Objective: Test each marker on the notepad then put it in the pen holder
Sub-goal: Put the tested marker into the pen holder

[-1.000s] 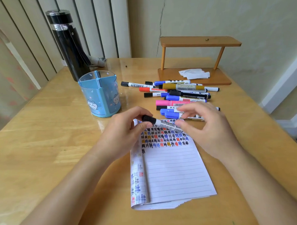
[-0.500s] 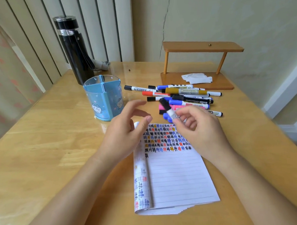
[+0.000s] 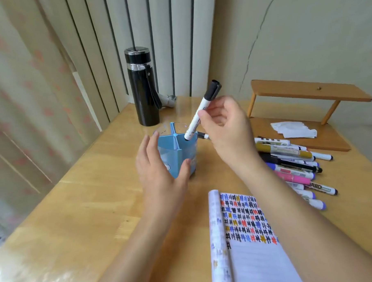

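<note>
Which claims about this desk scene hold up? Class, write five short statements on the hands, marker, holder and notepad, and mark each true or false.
1. The right hand holds the black-capped white marker with its cap pointing up. True.
2. The left hand grips a second marker. False: it is open beside the blue plastic pen holder and holds nothing.
3. The lined paper notepad is blank. False: rows of coloured marks fill its top part.
4. The tall black bottle stands upright behind the holder. True.
5. The other markers stand in the holder. False: they lie in a pile on the wooden table.
</note>
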